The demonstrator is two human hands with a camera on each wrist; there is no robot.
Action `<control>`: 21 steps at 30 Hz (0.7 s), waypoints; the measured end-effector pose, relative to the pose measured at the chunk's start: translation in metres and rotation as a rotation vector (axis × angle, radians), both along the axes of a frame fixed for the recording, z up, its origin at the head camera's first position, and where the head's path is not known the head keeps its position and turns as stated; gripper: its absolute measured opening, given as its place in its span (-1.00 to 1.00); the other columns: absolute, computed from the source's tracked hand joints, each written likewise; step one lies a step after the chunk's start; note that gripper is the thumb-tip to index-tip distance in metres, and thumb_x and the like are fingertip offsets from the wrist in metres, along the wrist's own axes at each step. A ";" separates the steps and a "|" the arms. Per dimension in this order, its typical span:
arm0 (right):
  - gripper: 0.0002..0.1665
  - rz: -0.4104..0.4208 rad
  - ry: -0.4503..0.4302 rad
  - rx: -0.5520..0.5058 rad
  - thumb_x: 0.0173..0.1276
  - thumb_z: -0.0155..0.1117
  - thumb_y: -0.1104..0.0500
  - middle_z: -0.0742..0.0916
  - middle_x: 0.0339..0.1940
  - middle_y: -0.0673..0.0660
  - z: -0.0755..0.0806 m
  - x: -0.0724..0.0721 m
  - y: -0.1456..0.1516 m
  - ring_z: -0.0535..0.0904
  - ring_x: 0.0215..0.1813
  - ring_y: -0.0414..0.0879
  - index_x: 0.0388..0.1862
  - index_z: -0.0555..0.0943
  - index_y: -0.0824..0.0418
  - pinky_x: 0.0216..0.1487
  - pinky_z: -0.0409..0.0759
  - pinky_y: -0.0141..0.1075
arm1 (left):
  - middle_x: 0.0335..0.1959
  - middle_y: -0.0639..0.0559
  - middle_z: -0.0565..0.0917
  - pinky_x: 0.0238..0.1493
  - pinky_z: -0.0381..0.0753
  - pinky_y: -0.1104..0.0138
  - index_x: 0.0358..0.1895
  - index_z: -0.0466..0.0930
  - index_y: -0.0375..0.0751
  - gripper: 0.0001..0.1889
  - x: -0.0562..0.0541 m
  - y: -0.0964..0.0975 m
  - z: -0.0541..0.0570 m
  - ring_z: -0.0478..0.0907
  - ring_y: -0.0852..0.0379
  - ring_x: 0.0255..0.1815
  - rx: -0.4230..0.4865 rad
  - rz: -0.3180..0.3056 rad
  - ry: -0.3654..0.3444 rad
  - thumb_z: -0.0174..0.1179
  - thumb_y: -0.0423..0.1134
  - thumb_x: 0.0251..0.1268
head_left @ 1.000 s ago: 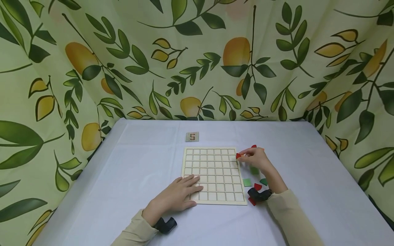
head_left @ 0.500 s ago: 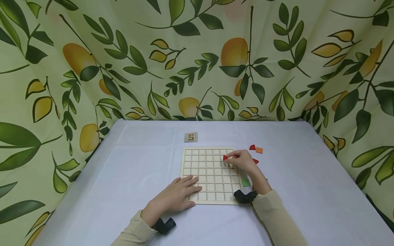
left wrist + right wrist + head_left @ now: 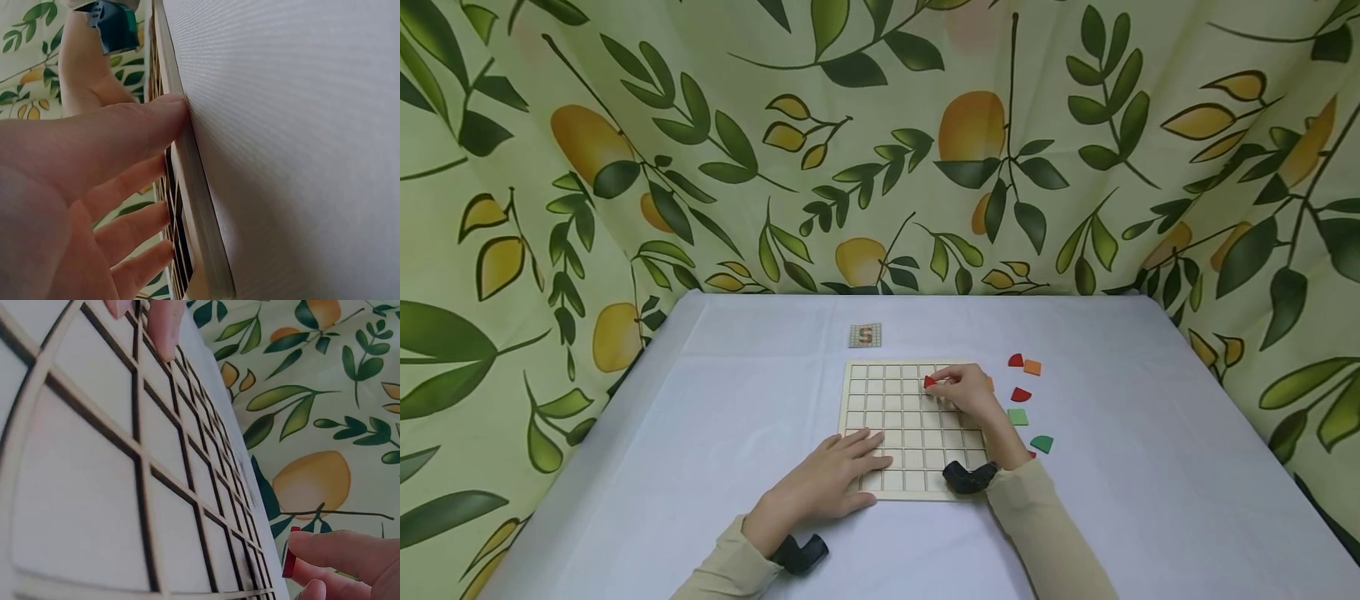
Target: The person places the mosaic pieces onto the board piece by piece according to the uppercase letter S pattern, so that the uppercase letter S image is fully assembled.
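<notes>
A wooden grid board [image 3: 895, 495] with raised square cells lies on the table. My left hand [image 3: 835, 473] rests on its near-left corner, fingers spread; in the left wrist view the thumb [image 3: 144, 122] presses the board's edge. Over the board's far part, my right hand [image 3: 966, 390] pinches a small red piece [image 3: 929, 382] between thumb and fingertips. That red piece [image 3: 290, 553] also shows in the right wrist view, held apart from the cells. Whether it touches the board in the head view I cannot tell.
Right of the board lie loose pieces: red quarter-rounds [image 3: 1021, 394], an orange square [image 3: 1032, 367], a green square [image 3: 1017, 417] and a green quarter-round [image 3: 1042, 444]. A small patterned card [image 3: 865, 335] lies beyond the board. A leaf-print curtain [image 3: 880, 150] surrounds the table.
My right hand has moved left from the board's right edge to over its far cells, carrying the red piece. My left hand has stayed on the near-left corner.
</notes>
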State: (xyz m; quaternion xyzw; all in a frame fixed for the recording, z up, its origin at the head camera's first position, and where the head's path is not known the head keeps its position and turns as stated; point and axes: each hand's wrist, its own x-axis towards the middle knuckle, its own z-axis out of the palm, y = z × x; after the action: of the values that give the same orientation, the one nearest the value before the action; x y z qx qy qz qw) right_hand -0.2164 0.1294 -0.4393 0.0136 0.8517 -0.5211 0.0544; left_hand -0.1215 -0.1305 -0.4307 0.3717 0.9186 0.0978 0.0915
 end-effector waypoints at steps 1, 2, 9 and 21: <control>-0.71 -0.003 0.006 0.003 0.28 0.43 0.28 0.44 -0.69 -0.05 -0.001 0.000 -0.001 0.33 -0.63 -0.22 -0.07 0.72 0.44 -0.55 0.28 -0.41 | 0.53 -0.07 0.36 0.45 0.33 -0.10 0.41 0.49 0.01 -0.45 0.000 0.000 0.000 0.24 -0.09 0.57 -0.001 0.001 -0.001 0.24 0.01 0.38; -0.72 -0.008 0.010 0.003 0.28 0.43 0.29 0.45 -0.68 -0.05 -0.002 -0.001 -0.002 0.33 -0.63 -0.22 -0.07 0.72 0.43 -0.55 0.28 -0.41 | 0.53 -0.07 0.37 0.44 0.33 -0.11 0.40 0.50 0.01 -0.45 0.000 0.000 0.001 0.25 -0.09 0.56 0.002 0.000 0.001 0.24 0.01 0.38; -0.76 -0.020 0.068 0.102 0.26 0.44 0.28 0.47 -0.63 0.00 -0.006 -0.004 -0.007 0.28 -0.57 -0.18 -0.12 0.75 0.39 -0.51 0.25 -0.39 | 0.53 -0.08 0.37 0.45 0.33 -0.11 0.40 0.50 0.00 -0.46 0.000 -0.001 0.001 0.24 -0.09 0.57 0.005 0.001 -0.002 0.25 -0.01 0.38; -0.73 0.007 0.099 0.266 0.25 0.48 0.23 0.65 -0.46 0.14 -0.008 -0.003 -0.009 0.39 -0.50 -0.12 -0.09 0.76 0.32 -0.52 0.29 -0.37 | 0.52 -0.05 0.39 0.41 0.37 -0.09 0.39 0.52 0.02 -0.46 0.001 -0.001 0.002 0.27 -0.09 0.55 -0.002 -0.021 0.028 0.24 0.03 0.38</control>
State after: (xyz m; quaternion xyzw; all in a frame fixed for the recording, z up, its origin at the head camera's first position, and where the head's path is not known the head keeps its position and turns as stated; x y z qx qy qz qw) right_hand -0.2197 0.1200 -0.4477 -0.0080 0.9150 -0.4032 0.0119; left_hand -0.1203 -0.1317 -0.4290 0.3824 0.9161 0.0906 0.0799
